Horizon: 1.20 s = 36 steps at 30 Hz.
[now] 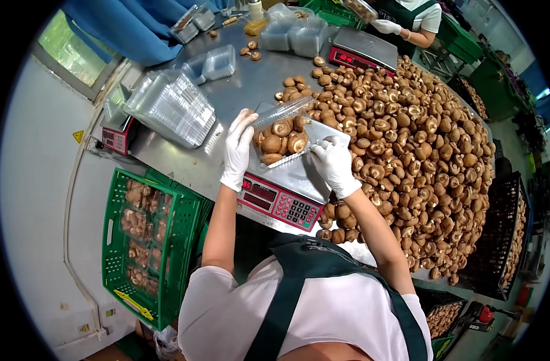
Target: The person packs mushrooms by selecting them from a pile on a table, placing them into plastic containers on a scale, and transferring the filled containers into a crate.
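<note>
A clear plastic box (280,136) of brown shiitake mushrooms sits on the metal pan (308,183) of a red-framed scale (281,203), its transparent lid raised at the far side. My left hand (239,147), in a white glove, grips the box's left edge, fingers pointing away from me. On the other side my right hand (334,162), also gloved, has its fingers curled, with the fingertips at the box's near right corner. Part of the corner is hidden behind those fingertips. Red digits glow on the scale's display, partly covered by my left wrist.
A large heap of loose shiitake (413,150) covers the right of the table. Stacked empty boxes (173,108) stand at left. A green crate (166,240) holds filled boxes. Across the table are another scale (365,51) and a co-worker's gloved hand (386,26).
</note>
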Tool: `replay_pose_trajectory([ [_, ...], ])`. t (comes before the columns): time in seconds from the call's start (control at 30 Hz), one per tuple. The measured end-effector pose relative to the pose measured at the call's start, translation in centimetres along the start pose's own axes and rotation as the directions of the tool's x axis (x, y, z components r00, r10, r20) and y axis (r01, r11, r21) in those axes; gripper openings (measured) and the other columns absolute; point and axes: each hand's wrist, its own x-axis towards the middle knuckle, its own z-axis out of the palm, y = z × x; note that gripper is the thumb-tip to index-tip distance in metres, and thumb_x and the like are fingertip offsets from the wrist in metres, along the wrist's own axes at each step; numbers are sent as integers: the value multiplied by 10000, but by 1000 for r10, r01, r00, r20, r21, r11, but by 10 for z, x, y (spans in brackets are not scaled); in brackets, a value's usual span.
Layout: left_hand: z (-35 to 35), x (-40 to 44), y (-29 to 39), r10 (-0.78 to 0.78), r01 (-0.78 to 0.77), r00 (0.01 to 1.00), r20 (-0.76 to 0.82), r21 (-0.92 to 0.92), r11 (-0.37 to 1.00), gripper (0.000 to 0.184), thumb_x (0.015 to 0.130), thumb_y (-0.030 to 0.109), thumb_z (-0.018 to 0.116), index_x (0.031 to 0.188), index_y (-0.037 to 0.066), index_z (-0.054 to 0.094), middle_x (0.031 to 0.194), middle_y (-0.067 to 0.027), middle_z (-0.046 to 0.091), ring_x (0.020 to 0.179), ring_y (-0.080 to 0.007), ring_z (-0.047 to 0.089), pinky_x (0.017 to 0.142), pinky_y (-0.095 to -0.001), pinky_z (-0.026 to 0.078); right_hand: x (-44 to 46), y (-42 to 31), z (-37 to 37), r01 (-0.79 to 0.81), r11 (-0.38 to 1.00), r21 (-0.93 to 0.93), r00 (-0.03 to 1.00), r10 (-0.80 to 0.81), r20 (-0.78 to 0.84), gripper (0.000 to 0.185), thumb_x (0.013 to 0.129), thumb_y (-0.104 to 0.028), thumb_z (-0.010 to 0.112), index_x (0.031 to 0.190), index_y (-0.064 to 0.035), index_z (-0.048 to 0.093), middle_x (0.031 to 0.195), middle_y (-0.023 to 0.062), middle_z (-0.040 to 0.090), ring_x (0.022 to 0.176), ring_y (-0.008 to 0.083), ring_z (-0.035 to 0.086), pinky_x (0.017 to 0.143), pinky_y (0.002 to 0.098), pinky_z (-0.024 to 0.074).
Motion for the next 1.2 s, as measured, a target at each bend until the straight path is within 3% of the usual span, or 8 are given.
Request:
replay_pose_trajectory([
  [0.43, -4, 10, -8, -19, 19, 1000, 0, -88, 996, 314, 919, 228, 509, 1102, -1, 622, 1213, -153, 562, 1198, -257, 476, 1038, -347, 327, 30, 18, 38, 47, 995, -90, 979, -28, 203, 163, 745, -101, 632, 899, -82, 681, 894, 75, 655, 860, 244, 602, 669, 334, 514],
  [0.73, -1, 8, -7, -27, 27, 1000, 0, -101, 995, 331, 916, 236, 514, 1103, -19, 610, 1210, -154, 560, 1192, -261, 480, 1034, -350, 332, 18, 15, 11, -209, 938, 275, 976, 183, 118, 149, 772, -168, 642, 891, -83, 665, 752, 127, 602, 715, 259, 587, 643, 366, 493],
  [0.87, -1, 6, -6, -14, 15, 1000, 14, -66, 998, 332, 910, 227, 515, 1112, -20, 602, 1210, -159, 558, 1204, -266, 470, 1034, -351, 331, -13, -1, -17, -520, 524, 674, 835, 149, 529, 210, 837, -264, 626, 950, -91, 661, 765, 132, 626, 706, 252, 631, 691, 335, 503],
  [0.93, -2, 2, -7, -28, 28, 999, 31, -20, 999, 336, 901, 225, 518, 1118, -18, 599, 1227, -164, 545, 1218, -270, 458, 1034, -352, 331, -35, -13, -32, -396, 666, 632, 769, -134, 625, 370, 862, -426, 588, 924, -72, 677, 785, 137, 649, 722, 270, 640, 691, 370, 503],
  [0.97, -2, -1, -5, -28, 29, 999, 34, -19, 999, 336, 901, 225, 518, 1118, -18, 599, 1227, -164, 545, 1218, -270, 458, 1034, -352, 331, -41, -16, -42, -342, 801, 491, 608, -210, 766, 542, 841, -580, 529, 866, -64, 692, 788, 139, 659, 733, 299, 639, 688, 401, 501],
  [1.0, -2, -5, -3, -38, 38, 999, 29, 1, 999, 327, 889, 209, 533, 1121, -11, 599, 1238, -162, 538, 1221, -272, 455, 1034, -354, 332, -39, -18, -47, -272, 914, 300, 341, -200, 919, 546, 809, -610, 537, 823, -90, 705, 766, 144, 656, 719, 313, 638, 661, 411, 500],
  [1.07, -2, -12, -1, -47, 46, 998, 29, 21, 999, 321, 877, 192, 547, 1125, -5, 599, 1248, -160, 531, 1224, -275, 453, 1033, -355, 332, -33, -20, -61, -111, 993, 49, 323, -10, 946, 441, 816, -529, 568, 847, -110, 703, 730, 132, 652, 702, 307, 643, 651, 411, 507],
  [1.2, 5, -37, -14, -162, 163, 987, -21, 156, 974, 246, 827, 109, 615, 1063, 51, 652, 1285, -165, 505, 1222, -287, 456, 1028, -366, 346, -37, 22, -53, -279, 950, 139, 831, 166, 531, 289, 803, -207, 611, 1077, -124, 646, 741, 109, 654, 645, 213, 640, 598, 346, 513],
])
